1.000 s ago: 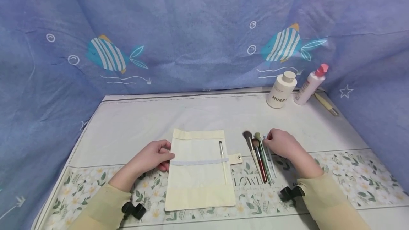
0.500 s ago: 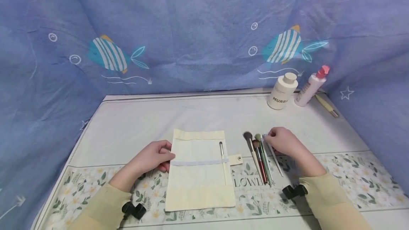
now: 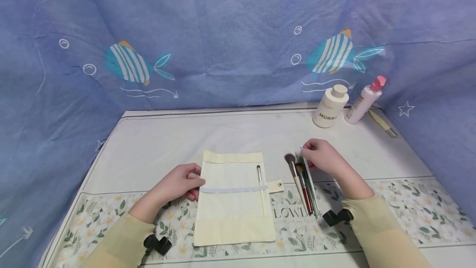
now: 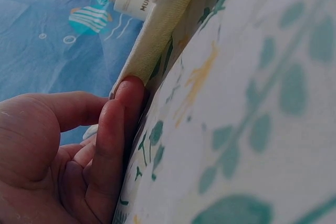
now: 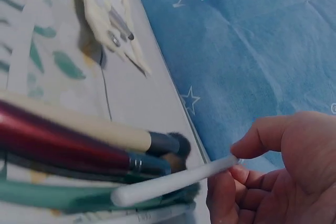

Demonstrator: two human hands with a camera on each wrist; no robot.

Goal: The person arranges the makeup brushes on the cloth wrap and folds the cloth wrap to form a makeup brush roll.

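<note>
A cream cloth brush roll (image 3: 232, 202) lies unrolled, with a slim makeup brush (image 3: 261, 195) tucked under its grey band. My left hand (image 3: 183, 181) pinches the roll's left edge between thumb and fingers. To the right of the roll, my right hand (image 3: 321, 156) pinches one end of a thin white makeup brush (image 5: 176, 182); the fingers hide that end. The white brush is raised and slants over several other brushes: a cream-handled one with a dark head (image 3: 291, 164), a red-handled one (image 5: 73, 142) and a green-handled one (image 5: 58, 196).
A white bottle (image 3: 330, 108) and a pink-topped pump bottle (image 3: 362, 104) stand at the back right. Beside them lies a beige-handled brush (image 3: 383, 123). The roll's snap tab (image 3: 276, 185) points toward the brushes. A blue fish-print curtain (image 3: 230, 44) hangs behind the table.
My right hand has lifted the white brush and moved it left and slightly back, over the other brushes. The left hand has stayed on the roll's edge.
</note>
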